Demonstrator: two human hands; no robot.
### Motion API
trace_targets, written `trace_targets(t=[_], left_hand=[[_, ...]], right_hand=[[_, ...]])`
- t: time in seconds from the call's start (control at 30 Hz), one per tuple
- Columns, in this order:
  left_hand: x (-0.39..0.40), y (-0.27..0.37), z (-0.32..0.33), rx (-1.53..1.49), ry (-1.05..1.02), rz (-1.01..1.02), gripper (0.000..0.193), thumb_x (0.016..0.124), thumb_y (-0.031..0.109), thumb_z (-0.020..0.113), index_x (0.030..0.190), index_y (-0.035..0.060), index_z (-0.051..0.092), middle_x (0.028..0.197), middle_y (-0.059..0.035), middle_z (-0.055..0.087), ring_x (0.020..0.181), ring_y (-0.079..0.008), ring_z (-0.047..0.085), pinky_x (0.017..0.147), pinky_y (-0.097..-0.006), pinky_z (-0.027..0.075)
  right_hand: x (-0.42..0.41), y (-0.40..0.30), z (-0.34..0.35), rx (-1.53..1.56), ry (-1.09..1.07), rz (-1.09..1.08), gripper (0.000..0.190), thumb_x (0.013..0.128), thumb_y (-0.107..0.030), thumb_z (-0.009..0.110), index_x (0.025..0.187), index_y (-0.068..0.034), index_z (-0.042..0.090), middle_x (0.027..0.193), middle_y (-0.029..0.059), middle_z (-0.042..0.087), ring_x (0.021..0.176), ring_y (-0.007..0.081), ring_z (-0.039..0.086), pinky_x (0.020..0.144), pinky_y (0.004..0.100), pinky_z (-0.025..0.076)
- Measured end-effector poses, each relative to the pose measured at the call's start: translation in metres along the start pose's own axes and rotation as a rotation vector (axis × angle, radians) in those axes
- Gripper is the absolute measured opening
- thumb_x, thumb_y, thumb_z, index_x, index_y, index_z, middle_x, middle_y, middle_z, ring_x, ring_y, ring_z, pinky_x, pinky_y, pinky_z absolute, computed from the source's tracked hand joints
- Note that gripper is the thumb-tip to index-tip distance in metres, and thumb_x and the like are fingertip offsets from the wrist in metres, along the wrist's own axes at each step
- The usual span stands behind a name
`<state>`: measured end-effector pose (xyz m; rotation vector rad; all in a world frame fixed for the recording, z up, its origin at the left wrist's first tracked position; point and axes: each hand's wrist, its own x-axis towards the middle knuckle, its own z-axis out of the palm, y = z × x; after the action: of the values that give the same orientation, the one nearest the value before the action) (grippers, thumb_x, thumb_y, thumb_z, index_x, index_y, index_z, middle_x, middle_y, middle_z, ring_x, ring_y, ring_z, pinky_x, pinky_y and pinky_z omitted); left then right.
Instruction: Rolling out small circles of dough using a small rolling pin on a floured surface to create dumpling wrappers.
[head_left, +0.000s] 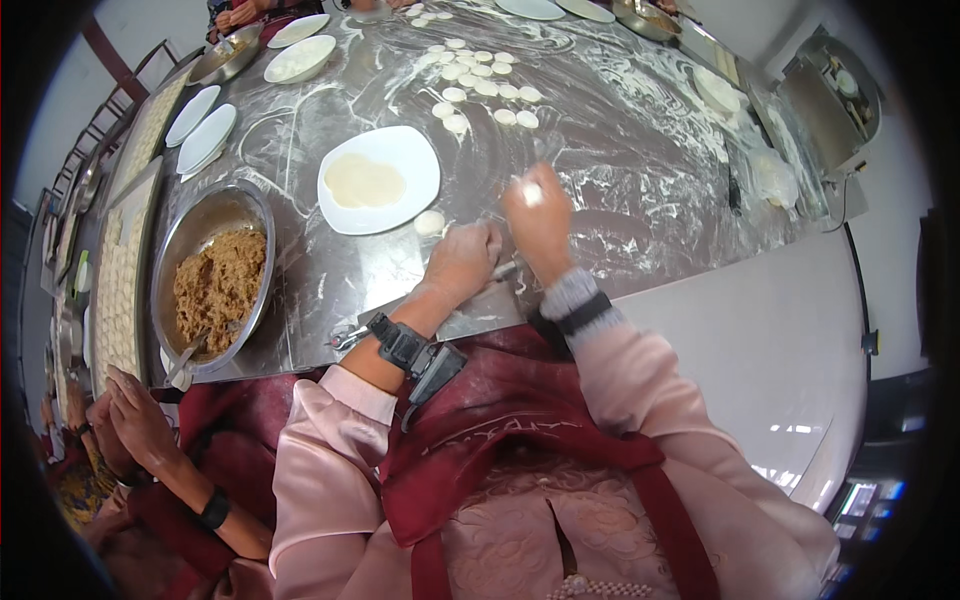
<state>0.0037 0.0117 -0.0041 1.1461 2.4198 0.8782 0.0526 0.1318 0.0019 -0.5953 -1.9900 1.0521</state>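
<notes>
My left hand (466, 259) is low over the floured metal table, its fingers curled and their tips hidden. Beside its wrist shows a pale stick (505, 270), perhaps a rolling pin; who grips it is unclear. My right hand (538, 214) is a blurred fist just to the right, with a white patch, flour or dough, on it. What either hand holds is hidden. A round dough piece (430, 223) lies left of my left hand. Beyond it, a white square plate (421, 161) carries thin, overlapping dough wrappers (365, 181).
A steel bowl (259, 196) of brown filling (221, 289) with a spoon stands left. Dough discs (486, 88) lie farther back. Trays of dumplings (120, 300) line the left edge. A co-worker's hands (139, 420) are at lower left. A plastic bag (772, 178) sits right.
</notes>
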Motion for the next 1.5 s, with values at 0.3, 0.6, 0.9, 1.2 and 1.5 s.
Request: trace_targets(t=[0.3,0.6,0.9,1.2,1.5], left_hand=[[-0.018,-0.007,-0.011,-0.078,-0.059,0.047,0.016,0.082,0.01,0.053,0.091,-0.0014,0.06,0.08,-0.0227,0.062,0.08,-0.0387,0.061,0.074,-0.0436,0.048],[-0.017,-0.015,-0.014,-0.04,-0.04,0.047,0.016,0.083,0.011,0.052,0.09,-0.0008,0.06,0.082,-0.0228,0.063,0.081,-0.0387,0.061,0.073,-0.0435,0.048],[-0.01,-0.001,-0.006,0.04,-0.013,0.046,0.015,0.082,0.011,0.053,0.088,-0.0001,0.062,0.082,-0.0225,0.063,0.081,-0.0393,0.06,0.073,-0.0434,0.048],[-0.011,-0.002,-0.002,-0.1,0.12,0.069,0.011,0.081,0.006,0.052,0.086,0.0002,0.059,0.079,-0.0214,0.062,0.078,-0.0374,0.062,0.072,-0.0427,0.048],[-0.024,-0.01,-0.012,-0.032,-0.007,0.018,0.015,0.081,0.009,0.051,0.09,0.0028,0.062,0.082,-0.0228,0.063,0.083,-0.0387,0.061,0.077,-0.0458,0.048]], right_hand=[[-0.012,0.0,-0.011,0.06,-0.01,0.073,0.012,0.079,-0.009,0.06,0.082,-0.003,0.05,0.063,0.0155,0.054,0.055,0.0249,0.053,0.055,0.0365,0.044],[-0.051,0.01,-0.05,0.147,0.016,0.081,0.015,0.08,-0.011,0.06,0.079,-0.004,0.046,0.06,0.0114,0.049,0.053,0.0212,0.05,0.053,0.0367,0.043],[-0.014,0.004,-0.013,0.004,0.006,0.014,0.013,0.079,-0.011,0.061,0.081,-0.004,0.05,0.064,0.014,0.053,0.056,0.0234,0.053,0.053,0.0374,0.043],[-0.001,-0.006,-0.002,-0.011,0.036,-0.023,0.015,0.08,-0.013,0.062,0.083,-0.004,0.051,0.064,0.0146,0.055,0.055,0.0243,0.053,0.053,0.0385,0.043],[-0.051,0.006,-0.046,0.086,0.058,0.088,0.015,0.08,-0.013,0.061,0.08,-0.004,0.05,0.063,0.0152,0.054,0.054,0.0237,0.051,0.053,0.037,0.043]])
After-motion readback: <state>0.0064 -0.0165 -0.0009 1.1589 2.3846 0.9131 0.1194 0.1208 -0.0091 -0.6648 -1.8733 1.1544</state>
